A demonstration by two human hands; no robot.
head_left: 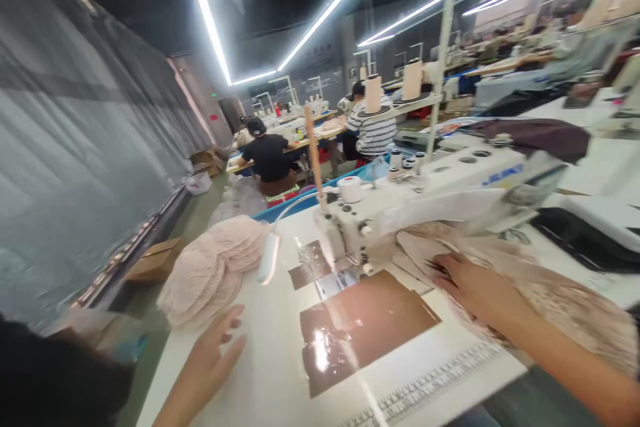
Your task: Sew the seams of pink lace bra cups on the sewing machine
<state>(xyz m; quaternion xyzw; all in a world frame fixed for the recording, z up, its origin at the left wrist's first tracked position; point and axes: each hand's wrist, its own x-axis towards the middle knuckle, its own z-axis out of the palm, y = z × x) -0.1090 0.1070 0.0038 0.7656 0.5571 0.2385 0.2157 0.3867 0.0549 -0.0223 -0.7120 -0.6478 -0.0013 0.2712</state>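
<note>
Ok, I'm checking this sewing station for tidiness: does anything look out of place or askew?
The stack of pink fabric pieces slumps over the table's left edge, beyond the left hand. Otherwise nothing stands out.

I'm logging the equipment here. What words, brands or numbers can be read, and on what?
Nothing can be read for certain.
Blue brand lettering on the sewing machine: too blurred.
Marks on the ruler strip along the edge of the table: too small.
Lettering on the far wall: blurred.
</note>
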